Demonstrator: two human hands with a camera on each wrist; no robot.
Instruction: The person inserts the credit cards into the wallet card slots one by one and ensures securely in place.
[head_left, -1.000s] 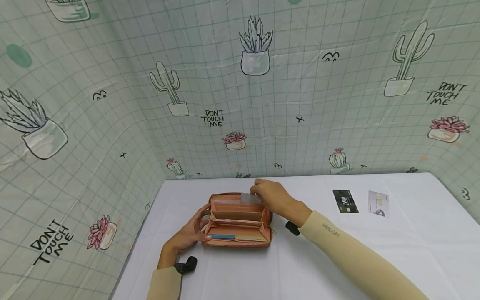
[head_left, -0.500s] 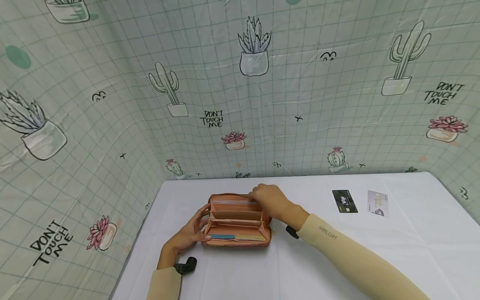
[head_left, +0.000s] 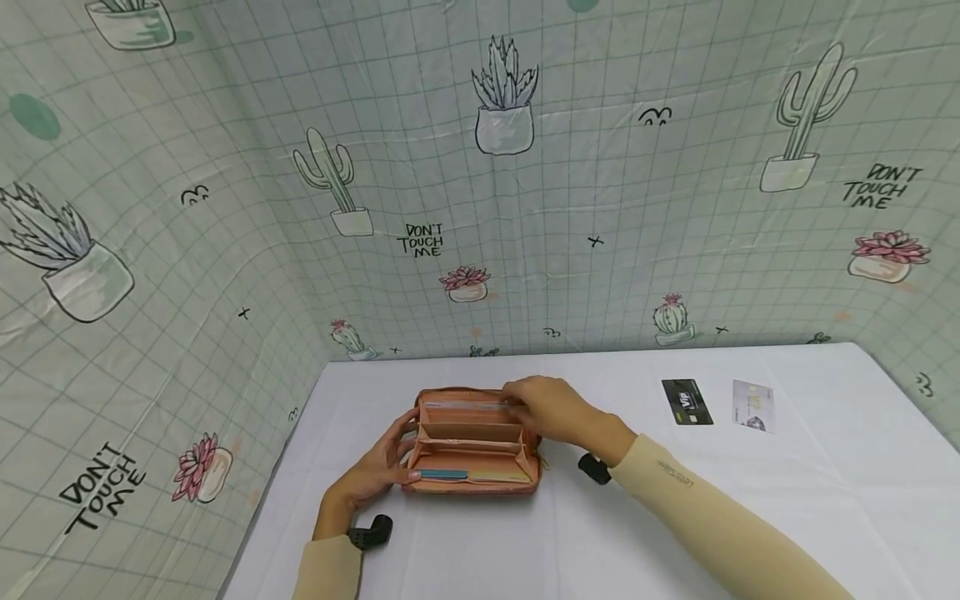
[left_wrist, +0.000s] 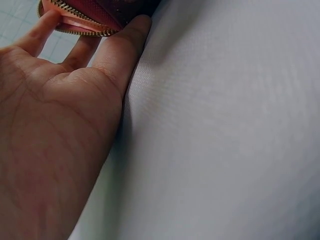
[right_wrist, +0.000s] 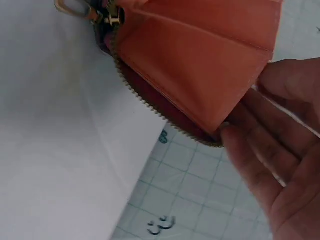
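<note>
An orange zip wallet (head_left: 472,483) lies unzipped on the white table, its pleated compartments spread toward me. My left hand (head_left: 378,462) holds its left end, thumb at the front corner and fingers along the side; the left wrist view shows the brass zip (left_wrist: 85,27) by those fingers. My right hand (head_left: 551,408) reaches into the back right part of the wallet, touching the inner panel (right_wrist: 200,75) with fairly straight fingers. A pale card edge (head_left: 461,406) shows in the back slot; my fingers hide its right end. A blue card (head_left: 442,474) sits in the front pocket.
A black VIP card (head_left: 686,402) and a silver VIP card (head_left: 753,406) lie on the white tabletop (head_left: 637,542) to the right. Behind the table hangs a gridded cloth (head_left: 570,192) printed with cacti. A brass zip pull (right_wrist: 75,9) dangles from the wallet's right end.
The translucent card my right hand held above the back slot has gone down into the wallet. The right hand has lowered slightly; the left hand stays in place.
</note>
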